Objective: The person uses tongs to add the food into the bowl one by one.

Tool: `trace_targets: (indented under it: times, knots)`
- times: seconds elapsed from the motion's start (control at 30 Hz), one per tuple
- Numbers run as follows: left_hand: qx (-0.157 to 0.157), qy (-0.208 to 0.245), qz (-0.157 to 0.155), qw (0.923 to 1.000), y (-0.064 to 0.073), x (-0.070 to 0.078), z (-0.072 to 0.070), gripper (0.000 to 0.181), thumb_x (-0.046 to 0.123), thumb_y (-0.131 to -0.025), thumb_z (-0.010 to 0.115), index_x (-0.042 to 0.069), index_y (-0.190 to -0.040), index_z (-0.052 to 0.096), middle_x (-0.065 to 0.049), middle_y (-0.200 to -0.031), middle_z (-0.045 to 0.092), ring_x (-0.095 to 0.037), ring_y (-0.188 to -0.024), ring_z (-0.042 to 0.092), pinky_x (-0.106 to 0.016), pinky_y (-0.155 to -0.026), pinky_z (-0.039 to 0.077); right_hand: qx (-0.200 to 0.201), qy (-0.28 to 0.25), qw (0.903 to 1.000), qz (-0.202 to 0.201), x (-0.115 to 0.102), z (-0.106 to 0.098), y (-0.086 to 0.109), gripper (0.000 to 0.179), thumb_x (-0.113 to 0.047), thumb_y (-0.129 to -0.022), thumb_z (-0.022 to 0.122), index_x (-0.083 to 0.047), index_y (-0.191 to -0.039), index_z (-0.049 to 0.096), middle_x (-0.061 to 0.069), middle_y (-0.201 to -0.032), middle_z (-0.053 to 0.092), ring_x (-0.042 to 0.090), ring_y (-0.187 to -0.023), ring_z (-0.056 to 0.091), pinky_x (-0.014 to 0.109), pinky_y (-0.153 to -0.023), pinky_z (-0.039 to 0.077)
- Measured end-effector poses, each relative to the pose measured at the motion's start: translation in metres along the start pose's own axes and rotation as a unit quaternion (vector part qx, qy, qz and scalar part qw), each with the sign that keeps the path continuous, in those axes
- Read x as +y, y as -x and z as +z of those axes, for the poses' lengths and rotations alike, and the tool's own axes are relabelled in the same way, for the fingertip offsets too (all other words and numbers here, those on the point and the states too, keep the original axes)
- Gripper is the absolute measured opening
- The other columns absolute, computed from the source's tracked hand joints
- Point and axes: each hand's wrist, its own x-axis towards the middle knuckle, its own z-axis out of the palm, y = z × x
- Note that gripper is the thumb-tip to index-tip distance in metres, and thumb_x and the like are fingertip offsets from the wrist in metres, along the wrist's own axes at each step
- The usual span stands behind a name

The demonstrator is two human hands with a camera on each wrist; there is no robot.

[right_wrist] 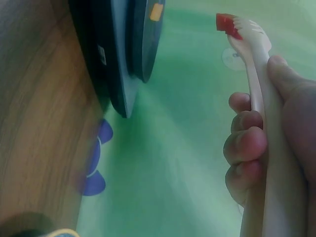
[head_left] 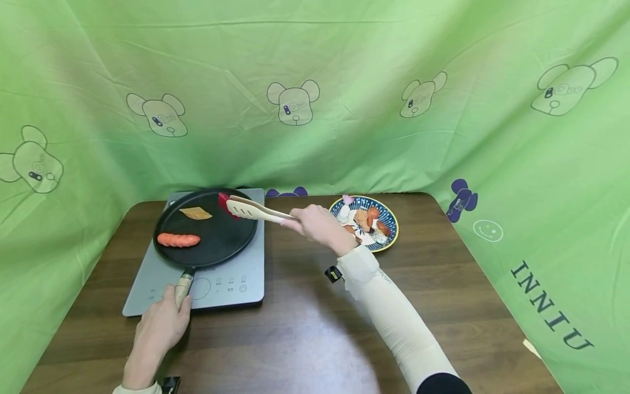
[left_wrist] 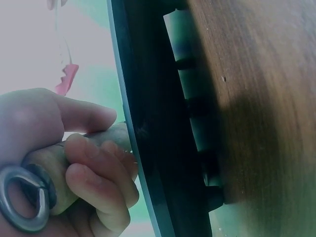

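My left hand (head_left: 162,325) grips the wooden handle (head_left: 184,287) of a round black frying pan (head_left: 221,246), fingers curled round it. In the pan lie a scored orange-red sausage (head_left: 178,240) and a flat tan piece (head_left: 196,213). My right hand (head_left: 322,225) holds cream-coloured tongs (head_left: 261,211) with slotted ends, raised over the pan's right side. Between the tong ends is a red piece (right_wrist: 226,23); its kind is unclear. The right wrist view shows fingers and thumb wrapped round both tong arms.
The pan sits on a grey induction cooktop (head_left: 228,295) on a brown wooden table (head_left: 305,328). A blue-patterned plate (head_left: 392,221) with several food pieces stands behind my right wrist. Green printed cloth (head_left: 344,153) hangs around the table.
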Motion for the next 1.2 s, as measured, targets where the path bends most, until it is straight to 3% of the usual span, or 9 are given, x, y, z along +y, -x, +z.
trace_targets:
  times: [0.47,0.97,1.2]
  knots:
    - [-0.002,0.000,0.005,1.0000,-0.001,0.000,0.000,0.059,0.035,-0.099,0.039,-0.013,-0.132,0.024,-0.017,-0.072,0.049,-0.027,-0.057,0.046,-0.038,-0.048,0.036,-0.041,0.035,0.9985,0.006,-0.013,0.011,-0.016,0.037,-0.050,-0.096,0.048,-0.017,-0.088,0.062,-0.004,-0.064,0.053,0.013,-0.057,0.052,0.030,-0.052,0.042]
    - [-0.008,-0.004,0.000,1.0000,0.000,-0.002,-0.001,0.057,0.036,-0.099,0.039,-0.011,-0.129,0.026,-0.016,-0.072,0.049,-0.027,-0.058,0.046,-0.039,-0.049,0.036,-0.057,0.032,0.9973,0.032,-0.013,0.029,-0.033,0.040,-0.051,-0.096,0.045,-0.016,-0.090,0.063,-0.003,-0.066,0.054,0.015,-0.059,0.052,0.031,-0.054,0.042]
    - [-0.007,-0.003,-0.002,1.0000,0.000,0.000,-0.001,0.056,0.036,-0.099,0.039,-0.010,-0.129,0.026,-0.015,-0.071,0.048,-0.027,-0.057,0.046,-0.039,-0.049,0.036,-0.043,0.043,0.9976,0.032,-0.012,0.031,-0.039,0.041,-0.051,-0.097,0.043,-0.016,-0.088,0.063,-0.003,-0.065,0.054,0.015,-0.058,0.052,0.032,-0.054,0.043]
